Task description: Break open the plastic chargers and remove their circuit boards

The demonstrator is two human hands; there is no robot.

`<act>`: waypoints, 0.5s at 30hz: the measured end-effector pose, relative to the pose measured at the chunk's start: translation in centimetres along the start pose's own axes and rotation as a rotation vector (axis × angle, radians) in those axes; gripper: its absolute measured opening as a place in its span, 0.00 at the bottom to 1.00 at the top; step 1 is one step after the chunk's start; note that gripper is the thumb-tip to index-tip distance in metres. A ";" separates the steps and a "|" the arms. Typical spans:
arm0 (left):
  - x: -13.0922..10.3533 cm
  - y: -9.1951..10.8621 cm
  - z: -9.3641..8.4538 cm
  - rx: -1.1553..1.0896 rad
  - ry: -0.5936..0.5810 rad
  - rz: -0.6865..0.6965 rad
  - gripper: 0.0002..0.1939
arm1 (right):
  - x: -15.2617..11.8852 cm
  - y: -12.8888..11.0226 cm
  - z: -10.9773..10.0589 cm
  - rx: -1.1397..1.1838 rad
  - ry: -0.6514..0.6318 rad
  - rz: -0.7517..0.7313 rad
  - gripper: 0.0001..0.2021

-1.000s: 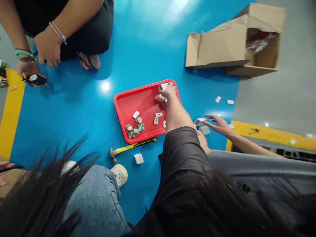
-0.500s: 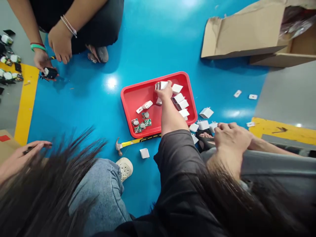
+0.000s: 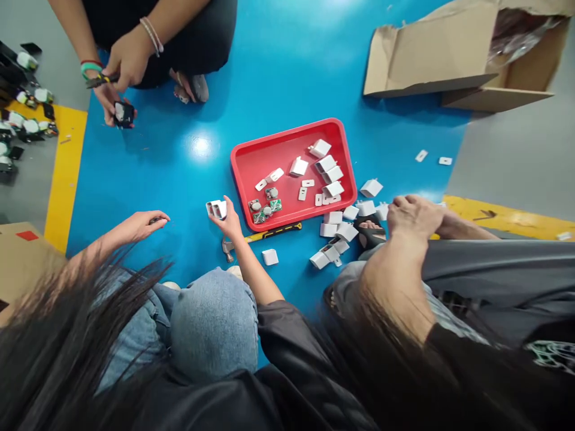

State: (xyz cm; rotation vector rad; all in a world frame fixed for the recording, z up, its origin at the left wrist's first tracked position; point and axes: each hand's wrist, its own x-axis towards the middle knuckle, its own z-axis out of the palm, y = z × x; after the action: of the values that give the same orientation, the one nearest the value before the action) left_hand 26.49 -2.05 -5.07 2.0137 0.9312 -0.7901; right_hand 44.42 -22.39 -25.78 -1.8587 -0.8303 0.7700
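Observation:
My right hand (image 3: 227, 222) grips a pair of white charger housings (image 3: 217, 209), their hollow ends showing, above the floor left of the red tray (image 3: 238, 179). Farther left, my left hand (image 3: 150, 224) is closed around something small and dark that I cannot make out. In the tray lie white housings (image 3: 332, 174), small white end plates (image 3: 302, 194) and several green circuit boards (image 3: 275, 205). A claw hammer (image 3: 269, 234) with a yellow and black handle rests along the tray's near edge. One white housing (image 3: 270, 257) lies on the floor near the hammer.
More white housings (image 3: 330, 254) are scattered right of the tray, beside a seated person's hands (image 3: 415, 216). Across the floor, another person's hands (image 3: 119, 84) hold pliers and a black piece. Cardboard boxes (image 3: 431, 54) stand at upper right; another box (image 3: 31, 257) stands at left.
My right hand has left the tray, carrying the white housings left and toward me. My left hand has come forward and right. The person across has raised the pliers.

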 end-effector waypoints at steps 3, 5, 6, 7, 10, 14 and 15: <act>1.4 0.2 0.4 0.115 -0.035 0.029 0.20 | -0.3 0.2 1.5 -0.110 0.066 -0.013 0.26; 3.0 0.9 1.0 0.094 -0.025 0.027 0.19 | -0.1 0.5 1.7 -0.232 0.061 0.008 0.29; 3.8 1.4 1.6 0.048 -0.012 0.026 0.18 | -0.2 0.6 1.7 -0.305 0.035 0.030 0.31; 4.7 1.9 2.4 -0.018 0.009 0.026 0.18 | -0.3 0.7 1.6 -0.378 0.005 0.054 0.33; 7.0 3.3 6.1 -0.320 0.110 0.025 0.14 | -1.2 0.6 1.5 -0.519 -0.057 0.098 0.39; 8.4 3.7 12.4 -0.694 0.092 -0.040 0.10 | -1.3 0.8 1.7 -0.559 -0.024 0.115 0.42; 8.5 3.6 13.7 -0.739 0.068 -0.067 0.09 | -1.0 0.9 1.8 -0.557 -0.022 0.118 0.42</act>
State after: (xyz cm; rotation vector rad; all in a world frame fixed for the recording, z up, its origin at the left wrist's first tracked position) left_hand 31.15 -12.15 -17.33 1.3697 1.1282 -0.3287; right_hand 42.62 -22.67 -27.07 -2.4109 -1.0295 0.6745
